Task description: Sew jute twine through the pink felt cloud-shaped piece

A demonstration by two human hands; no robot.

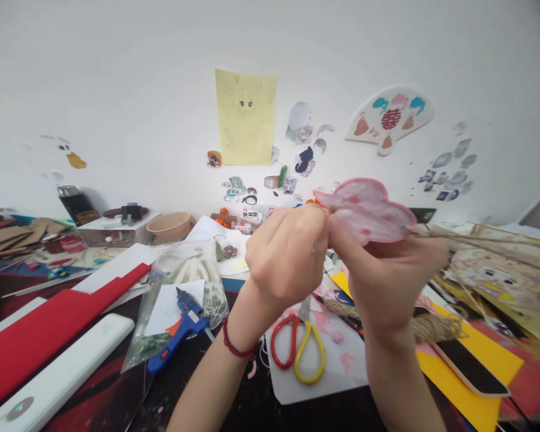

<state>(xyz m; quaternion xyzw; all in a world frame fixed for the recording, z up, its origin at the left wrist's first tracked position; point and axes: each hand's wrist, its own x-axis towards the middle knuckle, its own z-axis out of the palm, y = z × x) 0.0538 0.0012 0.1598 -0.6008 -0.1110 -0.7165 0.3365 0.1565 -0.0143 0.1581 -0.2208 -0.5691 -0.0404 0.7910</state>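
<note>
Both hands are raised over the table, close together at the middle. My right hand [382,270] is closed on a pink petal-shaped piece [364,210] with a darker pink edge and small pink spots. A length of brown twine [490,243] runs from it to the right. My left hand [285,252], with a dark red bracelet on the wrist, is closed in a pinch against the right fingertips, at the piece's narrow end. What its fingers hold is hidden.
Red- and yellow-handled scissors [299,348] lie on a white sheet [319,384] below the hands. A blue glue gun [182,330] is at left, near a white bar [63,372]. A phone [470,366] and twine bundle [436,327] lie right.
</note>
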